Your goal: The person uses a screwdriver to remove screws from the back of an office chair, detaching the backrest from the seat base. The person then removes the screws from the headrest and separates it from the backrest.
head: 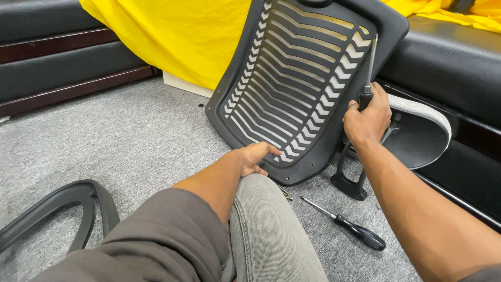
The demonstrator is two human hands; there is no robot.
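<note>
Open carpet left; chair back and sofa block right.

Yellow cloth, black sofa (grey carpet)

Single view, worn on the person's head. It looks down and forward over the person's own lap, with a raised knee in grey jeans filling the bottom centre of the frame. Both forearms enter from the lower edge and run away from the lens, left hand near centre, right hand right of centre, so the view sits close, within arm's reach of the black chair back propped ahead. The grey carpet spreads left and tilts slightly, horizon canted. Black sofa edges frame the top corners. No second view shares the scene.
</note>
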